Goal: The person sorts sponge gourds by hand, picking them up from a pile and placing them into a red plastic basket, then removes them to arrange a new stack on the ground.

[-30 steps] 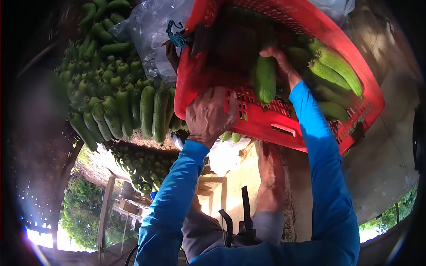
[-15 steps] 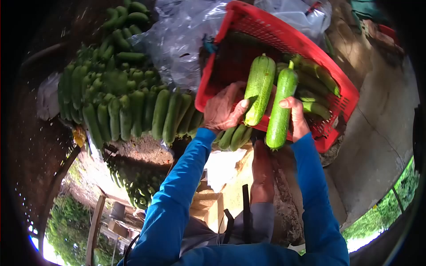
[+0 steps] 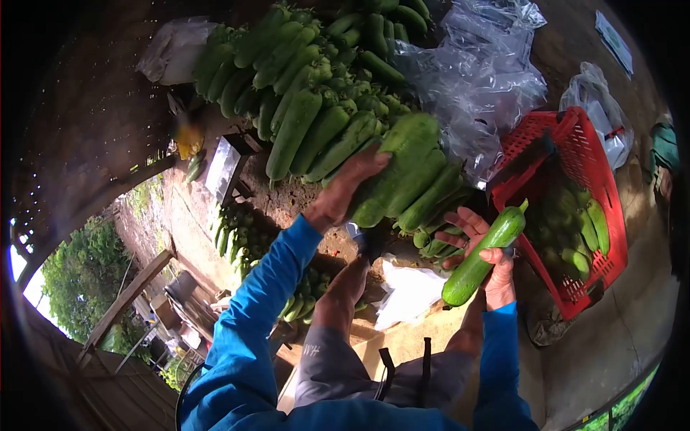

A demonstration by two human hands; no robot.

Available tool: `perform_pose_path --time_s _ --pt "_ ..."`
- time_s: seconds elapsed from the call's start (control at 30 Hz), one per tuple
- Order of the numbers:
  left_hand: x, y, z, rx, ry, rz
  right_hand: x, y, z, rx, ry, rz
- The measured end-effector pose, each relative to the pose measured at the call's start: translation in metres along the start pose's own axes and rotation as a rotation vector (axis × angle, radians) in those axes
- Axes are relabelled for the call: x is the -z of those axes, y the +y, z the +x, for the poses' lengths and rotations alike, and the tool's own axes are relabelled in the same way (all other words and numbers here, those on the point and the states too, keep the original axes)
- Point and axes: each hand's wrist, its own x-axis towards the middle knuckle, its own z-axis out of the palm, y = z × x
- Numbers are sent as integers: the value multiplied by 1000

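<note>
the grip of the left hand (image 3: 348, 185) holds a large gourd (image 3: 408, 165) at the piled gourds (image 3: 309, 136), well left of the red crate (image 3: 591, 154); if pushed carelessly, it might dislodge its neighbours. just left of the crate, the right hand (image 3: 498, 278) holds a slim gourd (image 3: 499, 237) with the thumb (image 3: 494, 256) over it, fingers (image 3: 468, 221) spread; that loose hold could let it slip and drop. more gourds (image 3: 591, 226) lie inside the crate.

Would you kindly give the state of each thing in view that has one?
Left hand: thumb against the left cucumber, fingers hidden.
Left cucumber: blurred, contact beneath unclear.
Right hand: thumb over the right cucumber, fingers spread.
Right cucumber: held, tilted.
Red crate: partly filled.
Clear plastic: crumpled.
Cucumber pile: stacked in rows.
</note>
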Motion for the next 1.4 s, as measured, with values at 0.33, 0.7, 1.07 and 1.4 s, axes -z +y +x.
perform_pose_path --time_s 0.33,0.7,1.07,1.4 --pt "198 125 49 -541 546 852 38 53 -25 -265 255 -279" --pt "231 106 118 -685 632 1830 71 63 -63 -201 387 -313" --pt "13 25 71 -894 415 1509 77 -35 -107 16 249 -224" --pt "-226 -168 160 -823 -262 1411 243 -178 -26 269 560 -1242"
